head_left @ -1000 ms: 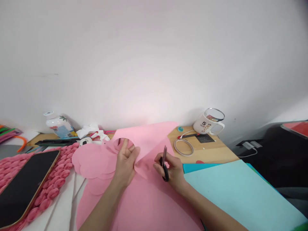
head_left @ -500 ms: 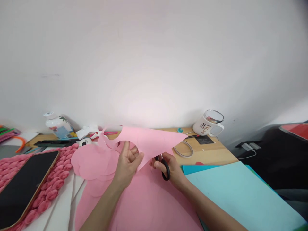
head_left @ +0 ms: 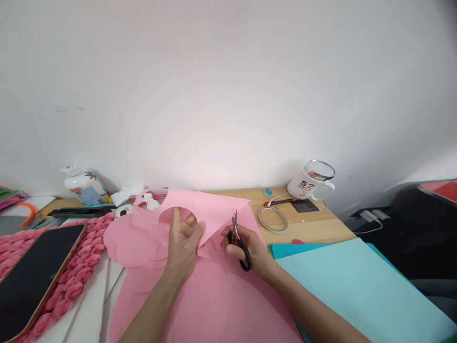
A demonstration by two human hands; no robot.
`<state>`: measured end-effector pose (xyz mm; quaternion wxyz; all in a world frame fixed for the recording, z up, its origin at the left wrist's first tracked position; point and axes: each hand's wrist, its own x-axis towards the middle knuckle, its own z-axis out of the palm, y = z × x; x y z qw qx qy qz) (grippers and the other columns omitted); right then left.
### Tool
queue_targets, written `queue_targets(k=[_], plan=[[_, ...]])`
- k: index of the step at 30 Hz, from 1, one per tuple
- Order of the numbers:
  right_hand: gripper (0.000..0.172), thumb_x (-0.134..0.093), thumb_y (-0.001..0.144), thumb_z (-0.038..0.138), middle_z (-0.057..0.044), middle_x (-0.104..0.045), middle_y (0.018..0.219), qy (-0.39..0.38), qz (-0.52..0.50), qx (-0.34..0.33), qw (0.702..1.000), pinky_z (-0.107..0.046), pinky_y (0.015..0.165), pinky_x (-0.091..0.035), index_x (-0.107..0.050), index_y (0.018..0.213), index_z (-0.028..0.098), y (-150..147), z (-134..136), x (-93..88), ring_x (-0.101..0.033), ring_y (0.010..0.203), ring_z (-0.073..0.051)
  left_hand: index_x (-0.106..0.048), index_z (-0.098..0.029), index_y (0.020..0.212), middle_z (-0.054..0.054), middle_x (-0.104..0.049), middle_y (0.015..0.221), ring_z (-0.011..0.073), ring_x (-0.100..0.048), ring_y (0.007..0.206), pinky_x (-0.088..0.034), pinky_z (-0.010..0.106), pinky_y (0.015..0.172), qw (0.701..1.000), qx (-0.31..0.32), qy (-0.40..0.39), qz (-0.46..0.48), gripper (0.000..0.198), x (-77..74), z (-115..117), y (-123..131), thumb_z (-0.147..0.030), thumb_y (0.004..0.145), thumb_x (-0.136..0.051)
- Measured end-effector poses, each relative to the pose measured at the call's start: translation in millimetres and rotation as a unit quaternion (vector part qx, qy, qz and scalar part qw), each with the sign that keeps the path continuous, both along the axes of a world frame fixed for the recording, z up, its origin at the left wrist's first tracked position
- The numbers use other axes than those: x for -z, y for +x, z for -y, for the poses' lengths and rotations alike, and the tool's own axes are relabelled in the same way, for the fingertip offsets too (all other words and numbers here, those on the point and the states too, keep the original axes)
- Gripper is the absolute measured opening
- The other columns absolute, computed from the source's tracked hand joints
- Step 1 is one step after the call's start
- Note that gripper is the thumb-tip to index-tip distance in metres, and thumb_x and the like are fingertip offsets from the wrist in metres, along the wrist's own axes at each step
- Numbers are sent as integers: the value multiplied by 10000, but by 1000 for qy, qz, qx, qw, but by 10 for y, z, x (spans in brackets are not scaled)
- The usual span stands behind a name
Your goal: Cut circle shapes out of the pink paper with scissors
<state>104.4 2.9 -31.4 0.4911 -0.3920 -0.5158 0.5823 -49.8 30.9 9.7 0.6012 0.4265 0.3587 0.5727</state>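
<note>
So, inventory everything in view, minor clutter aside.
Thin cut paper: count unclear, pink, centre
Metal scissors: one, black-handled, right of centre
Scalloped paper cutouts: several, pink, left
Stacked paper sheets: several, blue, right
Lidded bottle: one, white, back left
Cylindrical mug: one, white, back right
Coiled cable: one, white, front-left of mug
Rectangular phone: one, black, left edge
Braided mat: one, pink, under phone
Wooden table: one, tan, below
Wall: one, white, behind
Left hand: one, bare, gripping paper
Right hand: one, bare, holding scissors
</note>
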Motion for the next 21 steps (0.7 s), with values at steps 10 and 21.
queue_targets(k=[10,21], plan=[[265,-720,633,371,58,-448,556,-13,27,7,1000,-202,469,-254,-587,760,181,-15,-5,22,-325,483,-86,-522,-208,936,-37,-618,697,128,-585,624,-450,228,600,994,47,-98,8,435,11,3,-20,-225,570,-757],[280,-726,632,372,42,-457,615,1,25,-24,999,-200,481,-270,-541,720,181,-23,13,-42,-338,521,-92,-297,-206,451,-95,-232,447,46,-216,415,-181,207,376,976,-32,-102,-189,485,202,20,15,-374,558,-739]])
